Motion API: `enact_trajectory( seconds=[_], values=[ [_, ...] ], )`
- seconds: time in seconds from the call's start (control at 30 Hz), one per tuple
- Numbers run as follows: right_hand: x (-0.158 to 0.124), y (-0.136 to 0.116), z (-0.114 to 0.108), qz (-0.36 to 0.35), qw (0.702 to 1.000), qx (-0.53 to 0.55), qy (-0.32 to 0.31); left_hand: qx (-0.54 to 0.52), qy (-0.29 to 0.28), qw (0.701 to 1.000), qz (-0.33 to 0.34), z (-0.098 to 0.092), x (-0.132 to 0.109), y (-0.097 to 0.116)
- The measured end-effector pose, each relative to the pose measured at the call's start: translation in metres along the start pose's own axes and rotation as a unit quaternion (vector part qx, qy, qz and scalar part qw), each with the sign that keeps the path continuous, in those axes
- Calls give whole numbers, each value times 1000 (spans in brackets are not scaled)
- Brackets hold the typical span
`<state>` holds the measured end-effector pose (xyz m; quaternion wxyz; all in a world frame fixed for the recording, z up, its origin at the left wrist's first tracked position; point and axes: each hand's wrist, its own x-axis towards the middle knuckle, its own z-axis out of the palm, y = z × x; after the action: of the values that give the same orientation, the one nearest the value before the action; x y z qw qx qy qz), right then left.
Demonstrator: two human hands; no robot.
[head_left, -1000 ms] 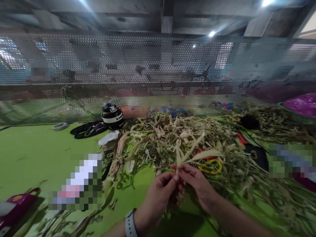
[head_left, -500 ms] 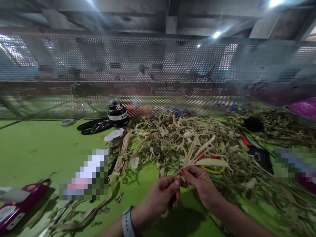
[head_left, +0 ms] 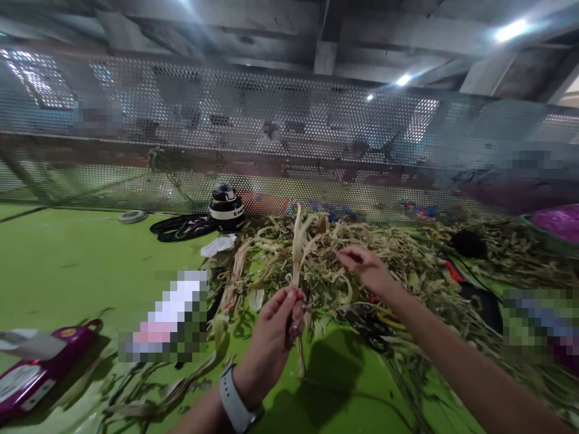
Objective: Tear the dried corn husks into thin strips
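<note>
My left hand (head_left: 278,322), with a pale watch strap (head_left: 235,398) on its wrist, is closed around the lower end of a small bundle of dried leaves (head_left: 297,244). The pale blades stand upright above the fingers, and a stub hangs below the fist. To the right and farther out, my right hand (head_left: 366,270) is over the pile of dried leaves and stalks (head_left: 398,253). Its thumb and fingers come together at the tips; whatever is between them is too small to make out.
A black bottle with a white band (head_left: 227,211) stands behind the pile, beside black sandals (head_left: 183,227) and a roll of tape (head_left: 132,216). White tissue (head_left: 219,245) lies nearer. A magenta case (head_left: 49,367) sits at left on the green surface (head_left: 90,259). Perforated metal mesh (head_left: 294,138) rises behind.
My hands were together at the bundle and are now apart. The left has raised the leaves upright; the right has let go and moved forward over the pile. The view has shifted slightly.
</note>
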<state>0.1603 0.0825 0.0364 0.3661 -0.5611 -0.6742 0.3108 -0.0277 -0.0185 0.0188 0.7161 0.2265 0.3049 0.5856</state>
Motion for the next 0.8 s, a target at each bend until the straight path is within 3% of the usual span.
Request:
enact_trajectory(
  seconds=[0.1,0.23,0.3,0.47,0.53,0.8],
  values=[
    [30,5,20,1,1000,-8,-1,-19,28,999,18,-4,4,3],
    [41,1,37,6,1000,10,-20,-30,58,997,33,-8,9,5],
    [43,-11,25,-8,999,39,-8,-34,57,997,40,-8,11,6],
    [55,-52,-34,-46,991,120,22,-56,52,996,35,-8,12,9],
    [60,-63,-51,-105,985,133,36,-65,53,996,32,-9,13,8],
    [52,-66,-69,-160,987,0,-15,-88,55,994,42,-17,21,6]
  ],
)
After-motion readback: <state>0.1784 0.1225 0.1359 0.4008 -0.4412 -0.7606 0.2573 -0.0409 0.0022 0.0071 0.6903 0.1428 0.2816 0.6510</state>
